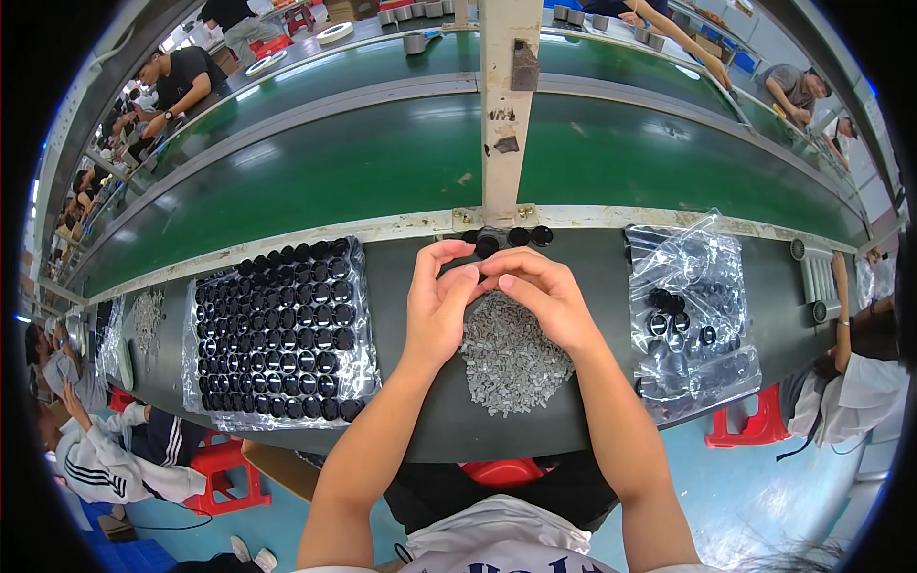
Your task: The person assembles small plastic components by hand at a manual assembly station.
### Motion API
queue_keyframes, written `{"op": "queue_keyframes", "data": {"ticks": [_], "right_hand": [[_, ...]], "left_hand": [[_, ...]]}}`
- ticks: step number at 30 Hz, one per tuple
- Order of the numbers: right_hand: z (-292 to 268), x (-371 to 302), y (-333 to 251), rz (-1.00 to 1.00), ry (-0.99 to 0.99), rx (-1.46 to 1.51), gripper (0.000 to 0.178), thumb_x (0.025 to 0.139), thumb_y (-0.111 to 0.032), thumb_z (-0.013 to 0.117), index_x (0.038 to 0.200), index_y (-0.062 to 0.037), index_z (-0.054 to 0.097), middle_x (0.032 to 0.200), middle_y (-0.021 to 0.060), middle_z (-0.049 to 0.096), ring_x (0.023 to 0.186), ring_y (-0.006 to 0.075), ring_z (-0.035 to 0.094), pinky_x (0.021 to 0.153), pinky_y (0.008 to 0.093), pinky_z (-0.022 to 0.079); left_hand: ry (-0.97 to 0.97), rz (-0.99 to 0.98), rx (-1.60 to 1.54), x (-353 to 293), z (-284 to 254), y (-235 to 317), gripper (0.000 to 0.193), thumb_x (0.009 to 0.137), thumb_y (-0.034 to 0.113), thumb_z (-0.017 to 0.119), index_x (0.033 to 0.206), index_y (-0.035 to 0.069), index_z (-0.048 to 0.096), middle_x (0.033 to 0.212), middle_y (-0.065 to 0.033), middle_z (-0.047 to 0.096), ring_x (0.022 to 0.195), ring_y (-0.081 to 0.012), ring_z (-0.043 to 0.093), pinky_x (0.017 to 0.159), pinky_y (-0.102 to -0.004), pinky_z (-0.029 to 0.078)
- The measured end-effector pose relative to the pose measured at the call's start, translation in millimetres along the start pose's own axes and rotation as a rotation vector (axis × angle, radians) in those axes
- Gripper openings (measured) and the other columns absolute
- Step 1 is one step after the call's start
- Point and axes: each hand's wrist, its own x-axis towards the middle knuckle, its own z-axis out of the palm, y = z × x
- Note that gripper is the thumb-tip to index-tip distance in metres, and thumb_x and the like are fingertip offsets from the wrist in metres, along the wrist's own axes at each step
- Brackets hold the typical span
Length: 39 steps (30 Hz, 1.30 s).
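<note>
1. A black round cap sits at the fingertips; I cannot tell whether it is gripped.
2. The left hand and right hand meet, fingers curled inward; any pinch is hidden.
3. Nearer the body lies a grey-piece pile.
4. Black cap rows lie leftward.

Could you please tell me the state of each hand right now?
Left hand: fingers curled; whether it holds anything cannot be told.
Right hand: fingers bent, by the grey pile; anything in its grip cannot be told.
</note>
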Motion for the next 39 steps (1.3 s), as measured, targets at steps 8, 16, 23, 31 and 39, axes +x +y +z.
{"op": "queue_keyframes", "data": {"ticks": [8,16,23,31,39], "right_hand": [[-0.9,0.1,1.5,-0.011,0.001,-0.011,0.023,0.099,-0.003,0.058,0.117,0.0068,0.068,0.124,0.0132,0.063,0.109,0.0243,0.067,0.098,0.0378,0.054],[-0.8,-0.2,-2.8,0.015,0.028,-0.021,0.022,0.099,-0.003,0.057,0.115,0.0063,0.069,0.123,0.0133,0.064,0.106,0.0230,0.067,0.097,0.0377,0.054],[-1.1,-0.7,-6.5,0.020,0.041,-0.021,0.022,0.099,-0.004,0.057,0.115,0.0059,0.069,0.123,0.0130,0.064,0.107,0.0232,0.067,0.097,0.0373,0.054],[-2.8,0.9,-1.8,0.042,0.037,0.019,0.022,0.101,-0.006,0.057,0.116,0.0060,0.068,0.122,0.0139,0.067,0.112,0.0246,0.066,0.099,0.0376,0.054],[-1.5,0.9,-1.5,0.111,0.010,-0.024,0.024,0.102,-0.010,0.057,0.116,0.0043,0.069,0.119,0.0115,0.070,0.115,0.0204,0.064,0.104,0.0352,0.048]], "left_hand": [[-0.009,-0.012,-0.013,0.1,0.4,0.8,0.036,0.102,0.008,0.057,0.134,-0.002,0.045,0.138,-0.0179,0.047,0.120,-0.0246,0.063,0.097,-0.0400,0.060],[-0.009,-0.035,-0.015,0.0,1.0,1.8,0.036,0.102,0.008,0.057,0.134,-0.001,0.045,0.138,-0.0172,0.047,0.121,-0.0244,0.062,0.095,-0.0407,0.061],[-0.010,-0.024,-0.021,0.2,-0.5,-1.3,0.036,0.102,0.008,0.057,0.135,0.000,0.045,0.139,-0.0161,0.047,0.121,-0.0244,0.062,0.097,-0.0404,0.059],[0.002,-0.038,-0.026,-0.5,0.6,-3.5,0.036,0.103,0.008,0.057,0.136,0.001,0.044,0.140,-0.0162,0.047,0.123,-0.0263,0.062,0.102,-0.0415,0.055],[-0.061,-0.126,-0.044,-1.5,2.2,-8.0,0.038,0.105,0.016,0.054,0.140,0.007,0.042,0.151,-0.0127,0.044,0.136,-0.0224,0.049,0.114,-0.0405,0.043]]}}
